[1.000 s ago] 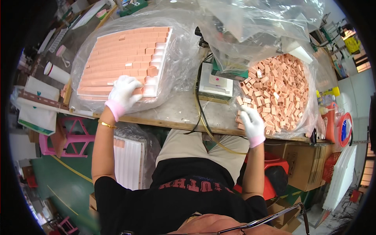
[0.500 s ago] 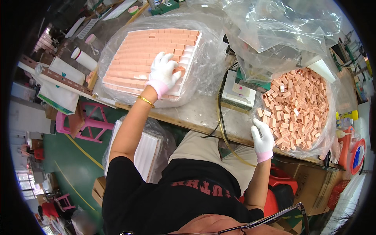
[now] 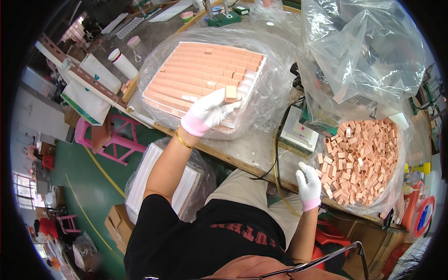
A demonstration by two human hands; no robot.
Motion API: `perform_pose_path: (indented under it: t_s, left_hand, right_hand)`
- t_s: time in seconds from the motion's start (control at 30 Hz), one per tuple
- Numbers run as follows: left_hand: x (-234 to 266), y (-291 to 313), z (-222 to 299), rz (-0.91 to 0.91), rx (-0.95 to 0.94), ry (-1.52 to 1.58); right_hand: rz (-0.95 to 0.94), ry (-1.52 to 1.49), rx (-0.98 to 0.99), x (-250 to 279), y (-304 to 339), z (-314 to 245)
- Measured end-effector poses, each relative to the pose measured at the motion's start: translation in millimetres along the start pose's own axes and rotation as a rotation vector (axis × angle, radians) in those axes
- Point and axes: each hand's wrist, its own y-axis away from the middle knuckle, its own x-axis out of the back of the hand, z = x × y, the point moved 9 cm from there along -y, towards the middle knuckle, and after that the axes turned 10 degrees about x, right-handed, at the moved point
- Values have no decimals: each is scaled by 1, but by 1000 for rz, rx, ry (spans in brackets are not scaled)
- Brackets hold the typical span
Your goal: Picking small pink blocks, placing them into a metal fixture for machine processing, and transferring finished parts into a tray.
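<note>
My left hand (image 3: 208, 111), in a white glove with a pink cuff, pinches a small peach-coloured block (image 3: 230, 94) between thumb and fingers. It is raised over the right part of a white tray (image 3: 252, 83), where rows of similar blocks (image 3: 193, 65) stand packed side by side. Bare white slots run along the tray's right side. My right hand (image 3: 309, 186), gloved the same way, hovers at the table's front edge, left of a heap of loose peach hollow blocks (image 3: 361, 163). Its fingers are slightly bent and apart, and nothing shows in them.
A small machine with a pale base plate (image 3: 298, 130) stands between tray and heap, with cables hanging over the table edge. Clear plastic sheeting (image 3: 364, 51) drapes over it. A white cup (image 3: 122, 63) stands left. Below are a pink stool (image 3: 112, 137) and another white tray (image 3: 156, 175).
My left hand has lifted off the tray with a block in its fingers. My right hand has drawn back slightly from the heap. The whole view has shifted.
</note>
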Motion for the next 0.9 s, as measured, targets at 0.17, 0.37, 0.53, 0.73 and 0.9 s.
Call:
perform_pose_path:
  t_s: [0.17, 0.37, 0.53, 0.73, 0.9]
  left_hand:
    - [13, 4, -5, 15, 4, 140]
    - [31, 34, 46, -38, -100, 23]
    - [127, 142, 146, 639, -491, -321]
    - [286, 258, 218, 1603, -381, -1017]
    - [238, 240, 264, 1896, -334, -1769]
  right_hand:
    - [-36, -36, -21, -13, -1, 6]
    - [-81, -3, -27, -26, 2, 24]
    - [-121, 92, 32, -39, 0, 7]
    - [-92, 178, 65, -37, 11, 14]
    - [-116, 224, 33, -37, 15, 13]
